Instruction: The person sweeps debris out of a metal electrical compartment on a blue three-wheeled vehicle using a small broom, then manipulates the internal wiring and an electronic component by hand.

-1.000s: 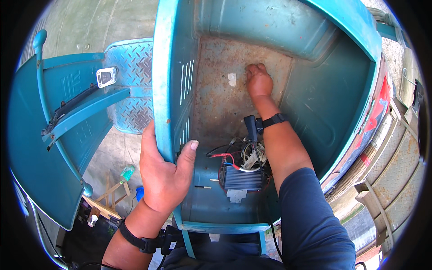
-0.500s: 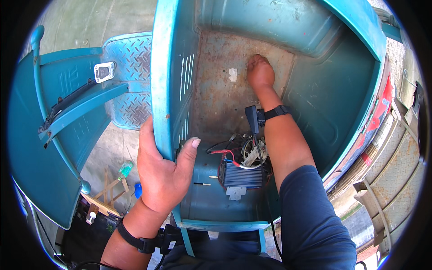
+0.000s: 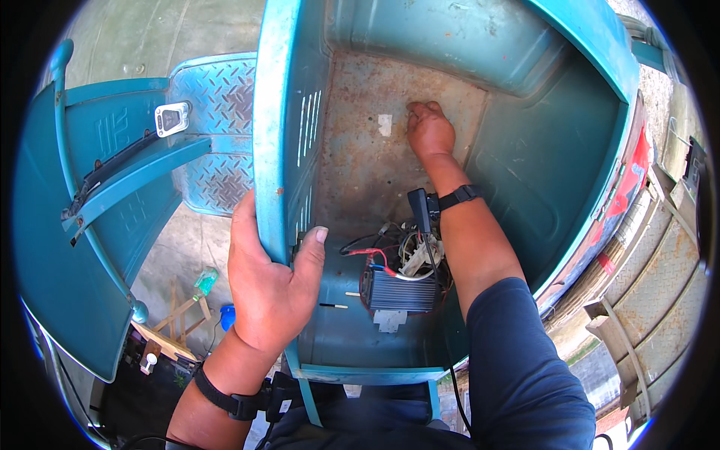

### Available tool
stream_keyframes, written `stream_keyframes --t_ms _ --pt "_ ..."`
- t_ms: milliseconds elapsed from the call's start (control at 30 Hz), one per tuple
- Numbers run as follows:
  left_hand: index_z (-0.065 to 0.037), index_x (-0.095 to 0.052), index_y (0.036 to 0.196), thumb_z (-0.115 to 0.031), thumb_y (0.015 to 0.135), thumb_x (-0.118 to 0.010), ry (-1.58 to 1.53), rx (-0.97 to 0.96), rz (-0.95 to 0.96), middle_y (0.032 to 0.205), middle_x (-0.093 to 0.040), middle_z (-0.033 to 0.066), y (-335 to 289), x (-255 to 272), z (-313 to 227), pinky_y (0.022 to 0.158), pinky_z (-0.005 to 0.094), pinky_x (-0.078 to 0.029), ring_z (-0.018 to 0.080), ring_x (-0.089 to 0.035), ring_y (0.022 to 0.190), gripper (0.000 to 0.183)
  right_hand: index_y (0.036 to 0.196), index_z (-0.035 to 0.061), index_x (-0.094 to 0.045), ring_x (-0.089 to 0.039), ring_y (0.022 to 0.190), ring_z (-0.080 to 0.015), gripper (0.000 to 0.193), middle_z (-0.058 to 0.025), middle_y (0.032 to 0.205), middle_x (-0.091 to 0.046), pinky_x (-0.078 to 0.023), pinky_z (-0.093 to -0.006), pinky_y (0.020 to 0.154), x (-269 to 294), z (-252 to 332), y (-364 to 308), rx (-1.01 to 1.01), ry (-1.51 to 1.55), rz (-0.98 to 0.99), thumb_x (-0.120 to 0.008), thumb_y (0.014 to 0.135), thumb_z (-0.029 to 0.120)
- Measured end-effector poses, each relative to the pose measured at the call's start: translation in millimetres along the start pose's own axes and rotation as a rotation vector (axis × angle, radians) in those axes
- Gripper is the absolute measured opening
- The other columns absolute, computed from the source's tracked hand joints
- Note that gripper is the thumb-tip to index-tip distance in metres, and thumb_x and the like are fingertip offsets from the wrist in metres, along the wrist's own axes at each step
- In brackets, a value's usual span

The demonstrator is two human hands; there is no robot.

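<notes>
My left hand (image 3: 274,292) is wrapped round the edge of a teal metal wall (image 3: 274,127), with the thumb on its inner side. Inside the teal compartment, my right hand (image 3: 431,137) is over the rusty floor panel (image 3: 367,169), its fingers curled together. Whatever they may hold is hidden. A small white patch (image 3: 385,125) lies on the floor left of those fingers. Nearer to me, a black finned controller box (image 3: 402,291) sits below a tangle of wires (image 3: 411,251), including a red lead (image 3: 366,252).
Left of the wall are a diamond-plate step (image 3: 225,90), a teal bar and a curved teal panel (image 3: 60,255). A green bottle (image 3: 205,281) and wooden sticks lie on the ground. The compartment's right wall (image 3: 551,165) rises beside my right arm. A rusty metal frame (image 3: 652,300) stands far right.
My right hand has shifted slightly left, and its fingers have turned a little, showing more of the knuckles. My left hand keeps its hold on the wall's edge.
</notes>
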State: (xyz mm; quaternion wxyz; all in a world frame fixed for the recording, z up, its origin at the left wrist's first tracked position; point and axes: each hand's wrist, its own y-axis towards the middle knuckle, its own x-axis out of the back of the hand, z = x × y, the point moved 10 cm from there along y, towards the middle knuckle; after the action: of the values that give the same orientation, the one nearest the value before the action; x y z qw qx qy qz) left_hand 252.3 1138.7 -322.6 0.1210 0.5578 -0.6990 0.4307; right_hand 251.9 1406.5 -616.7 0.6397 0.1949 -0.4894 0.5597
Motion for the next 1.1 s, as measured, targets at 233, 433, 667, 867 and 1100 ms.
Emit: stream_keyframes --t_ms 233,433,667,867,1100 --pt "0.006 -0.044 0.136 -0.008 0.084 -0.077 -0.022 0.003 -0.012 0.117 -0.062 0.0218 0.5 0.0 -1.7 0.095 0.0394 -0.050 0.0307 -0.063 0.105 0.064 0.094 0.0181 -0.072 -0.068 0.090 -0.0346 0.013 -0.0094 0.105 -0.069 -0.056 -0.0456 0.076 0.7 -14.9 -23.5 -0.063 0.055 -0.063 -0.063 0.085 0.022" --pt "0.006 -0.042 0.137 -0.008 0.084 -0.077 -0.037 0.014 -0.013 0.114 -0.063 0.0214 0.9 0.9 -3.4 0.094 0.0394 -0.050 0.0301 -0.064 0.104 0.065 0.092 0.0118 -0.072 -0.070 0.081 -0.0342 0.013 -0.0129 0.087 -0.073 -0.057 -0.0423 0.075 -14.5 -28.4 -23.1 -0.163 0.062 0.045 -0.066 0.086 0.021" --pt "0.007 -0.042 0.137 -0.008 0.083 -0.077 -0.004 -0.008 -0.025 0.117 -0.062 0.0235 1.0 -0.2 -2.5 0.095 0.0401 -0.050 0.0331 -0.064 0.106 0.066 0.098 0.0061 -0.074 -0.072 0.075 -0.0209 0.014 -0.0100 0.082 -0.075 -0.056 -0.0325 0.070 -18.3 -29.6 8.0 -0.182 0.339 -0.083 -0.068 0.087 0.012" --pt "0.007 -0.041 0.138 -0.007 0.083 -0.077 0.001 0.017 -0.004 0.119 -0.061 0.0239 1.1 -0.2 -1.4 0.095 0.0405 -0.049 0.0336 -0.063 0.107 0.067 0.106 -0.0006 -0.069 -0.070 0.081 -0.0172 0.016 -0.0087 0.094 -0.071 -0.054 -0.0275 0.066 -64.9 -39.1 -7.7 -0.621 1.113 0.254 -0.063 0.092 0.007" --pt "0.006 -0.042 0.139 -0.007 0.082 -0.077 0.018 -0.013 -0.014 0.124 -0.059 0.0235 1.4 -1.3 -2.0 0.099 0.0409 -0.048 0.0356 -0.061 0.112 0.067 0.106 0.0023 -0.068 -0.071 0.083 -0.0233 0.022 -0.0150 0.101 -0.072 -0.057 -0.0335 0.070 -3.5 -115.4 -41.7 -0.684 0.418 0.102 -0.057 0.095 0.018"
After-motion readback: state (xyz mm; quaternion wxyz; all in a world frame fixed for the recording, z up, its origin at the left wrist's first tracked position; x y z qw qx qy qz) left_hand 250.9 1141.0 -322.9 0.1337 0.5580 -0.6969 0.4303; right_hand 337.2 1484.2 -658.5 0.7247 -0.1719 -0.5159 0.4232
